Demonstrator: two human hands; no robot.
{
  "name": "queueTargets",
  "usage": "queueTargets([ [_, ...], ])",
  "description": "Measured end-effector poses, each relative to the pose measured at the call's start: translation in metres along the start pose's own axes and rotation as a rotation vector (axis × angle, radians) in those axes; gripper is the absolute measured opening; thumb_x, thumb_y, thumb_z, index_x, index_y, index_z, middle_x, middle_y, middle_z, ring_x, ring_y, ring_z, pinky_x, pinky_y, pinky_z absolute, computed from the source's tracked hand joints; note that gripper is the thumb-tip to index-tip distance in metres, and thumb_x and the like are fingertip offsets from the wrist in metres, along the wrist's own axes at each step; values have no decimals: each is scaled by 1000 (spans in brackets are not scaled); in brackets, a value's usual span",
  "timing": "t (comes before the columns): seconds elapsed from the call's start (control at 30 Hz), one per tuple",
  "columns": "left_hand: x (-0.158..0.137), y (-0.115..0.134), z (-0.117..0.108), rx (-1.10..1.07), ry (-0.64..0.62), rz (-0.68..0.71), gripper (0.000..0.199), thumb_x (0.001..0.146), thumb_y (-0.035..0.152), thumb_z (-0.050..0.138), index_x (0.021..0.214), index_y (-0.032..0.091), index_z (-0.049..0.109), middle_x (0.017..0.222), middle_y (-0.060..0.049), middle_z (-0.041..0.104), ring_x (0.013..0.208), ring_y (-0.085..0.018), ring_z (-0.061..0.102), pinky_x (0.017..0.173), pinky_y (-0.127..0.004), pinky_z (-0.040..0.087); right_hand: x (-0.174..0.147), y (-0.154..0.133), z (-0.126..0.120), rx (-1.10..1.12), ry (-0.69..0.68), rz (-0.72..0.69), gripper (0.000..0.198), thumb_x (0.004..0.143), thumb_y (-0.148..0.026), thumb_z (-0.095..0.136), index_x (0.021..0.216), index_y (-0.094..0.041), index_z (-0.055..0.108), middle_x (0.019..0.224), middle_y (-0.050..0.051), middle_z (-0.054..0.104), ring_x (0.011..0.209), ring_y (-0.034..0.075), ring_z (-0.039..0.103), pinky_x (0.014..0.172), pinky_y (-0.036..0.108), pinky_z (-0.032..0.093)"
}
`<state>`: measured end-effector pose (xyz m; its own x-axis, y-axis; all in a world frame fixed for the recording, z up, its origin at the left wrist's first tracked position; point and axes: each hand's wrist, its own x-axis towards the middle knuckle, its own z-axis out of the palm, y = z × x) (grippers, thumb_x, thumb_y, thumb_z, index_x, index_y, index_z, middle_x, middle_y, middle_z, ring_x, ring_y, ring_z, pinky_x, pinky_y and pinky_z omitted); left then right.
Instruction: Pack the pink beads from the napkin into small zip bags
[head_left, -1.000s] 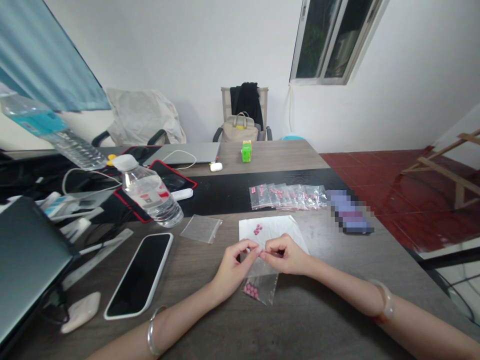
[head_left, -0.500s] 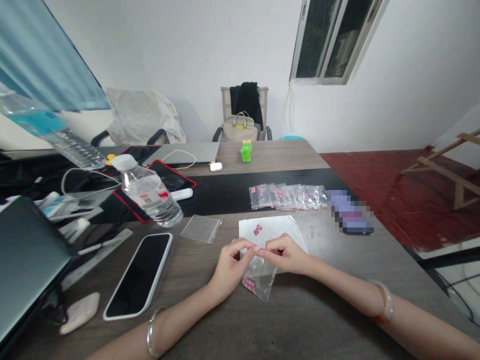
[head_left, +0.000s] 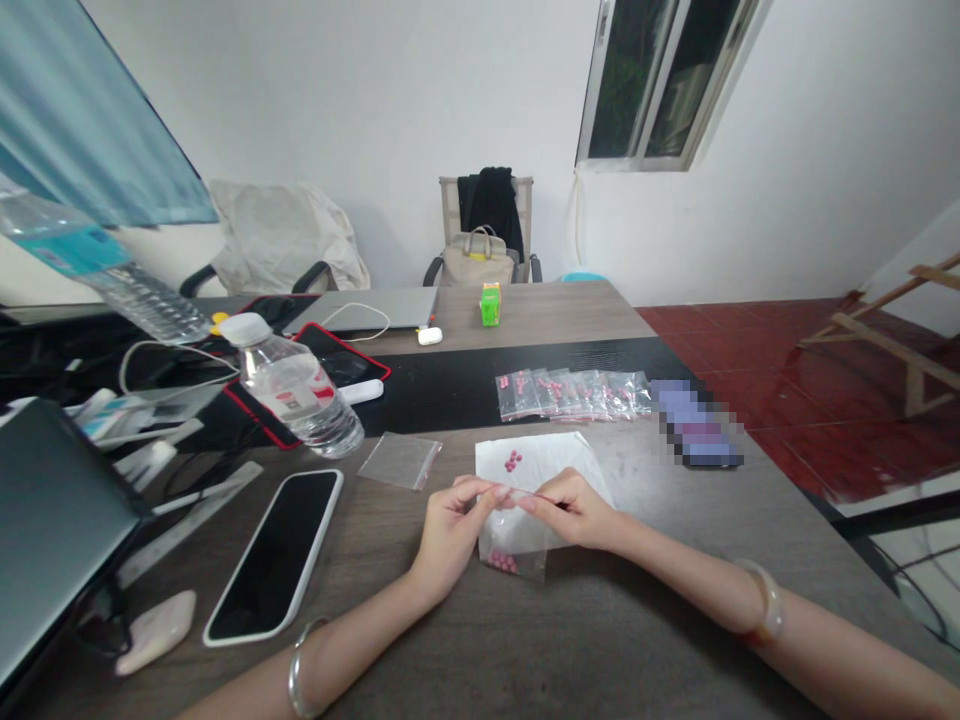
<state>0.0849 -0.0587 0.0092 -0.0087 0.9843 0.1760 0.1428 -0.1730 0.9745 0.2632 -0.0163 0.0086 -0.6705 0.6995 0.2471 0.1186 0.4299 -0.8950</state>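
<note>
My left hand (head_left: pixel 454 530) and my right hand (head_left: pixel 571 508) pinch the top edge of a small clear zip bag (head_left: pixel 531 566) between thumbs and fingers. Several pink pills (head_left: pixel 502 562) rest in the bag's lower left corner, which hangs toward me. Under and beyond my hands lies a white paper sheet (head_left: pixel 585 462), with a small cluster of loose pink pills (head_left: pixel 513 460) on it. To the left, an empty clear zip bag (head_left: pixel 399 460) lies flat. Farther off, a row of overlapping zip bags (head_left: pixel 574 394) holds pink pills.
On the left are a phone (head_left: pixel 276 556), a water bottle (head_left: pixel 296 385), a laptop (head_left: pixel 60 540) and a pale mouse-like object (head_left: pixel 156 632). A small green box (head_left: pixel 490 305) stands farther back. A pixelated item (head_left: pixel 694 422) lies at right on the table (head_left: pixel 675 620).
My hands have moved slightly apart along the bag's top edge. The bag now hangs straighter, its lower edge nearly level instead of slanted.
</note>
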Motion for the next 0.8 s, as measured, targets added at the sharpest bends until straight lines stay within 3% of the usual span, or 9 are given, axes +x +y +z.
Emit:
queueTargets([
  [0.2, 1, 7, 1, -41, -26, -62, 26, 80, 37, 65, 66, 17, 74, 68, -4, 73, 66, -18, 65, 66, -26, 49, 0, -2, 1, 32, -5, 31, 59, 86, -57, 44, 44, -18, 28, 47, -6, 15, 45, 5, 17, 41, 22, 14],
  [0.37, 9, 22, -3, 11, -41, -11, 17, 78, 32, 67, 73, 20, 77, 73, -3, 76, 71, -19, 68, 70, -27, 51, 4, -7, -10, 43, 31, -19, 57, 88, -48, 46, 46, -20, 20, 47, -7, 14, 45, 5, 15, 42, 23, 14],
  [0.47, 22, 39, -12, 19, -24, 9, 13, 74, 29, 69, 78, 21, 78, 76, -3, 76, 68, -18, 68, 65, -26, 51, 14, -16, -23, -35, 23, -55, 51, 88, -42, 49, 47, -18, 30, 46, -7, 22, 44, 5, 21, 42, 22, 17],
  [0.6, 58, 65, -27, 54, 26, 40, 10, 67, 28, 75, 73, 19, 78, 72, -3, 76, 64, -16, 66, 60, -23, 49, 50, -28, -49, -81, -2, -96, 41, 86, -40, 54, 54, -16, 50, 49, -6, 35, 46, 6, 28, 43, 20, 22],
  [0.73, 118, 75, -42, 69, -1, 18, 25, 66, 36, 76, 80, 16, 77, 65, -4, 74, 38, -7, 49, 38, -19, 33, 107, -24, -81, -91, 0, -59, 32, 82, -43, 59, 74, -13, 68, 53, -4, 50, 45, 7, 36, 43, 20, 27],
  [0.8, 146, 70, -48, 71, -29, 34, 30, 65, 38, 77, 81, 13, 77, 71, -7, 75, 47, -10, 58, 41, -19, 37, 131, -16, -95, -127, 47, -71, 32, 82, -41, 59, 85, -12, 72, 60, 0, 61, 50, 10, 48, 47, 21, 35],
])
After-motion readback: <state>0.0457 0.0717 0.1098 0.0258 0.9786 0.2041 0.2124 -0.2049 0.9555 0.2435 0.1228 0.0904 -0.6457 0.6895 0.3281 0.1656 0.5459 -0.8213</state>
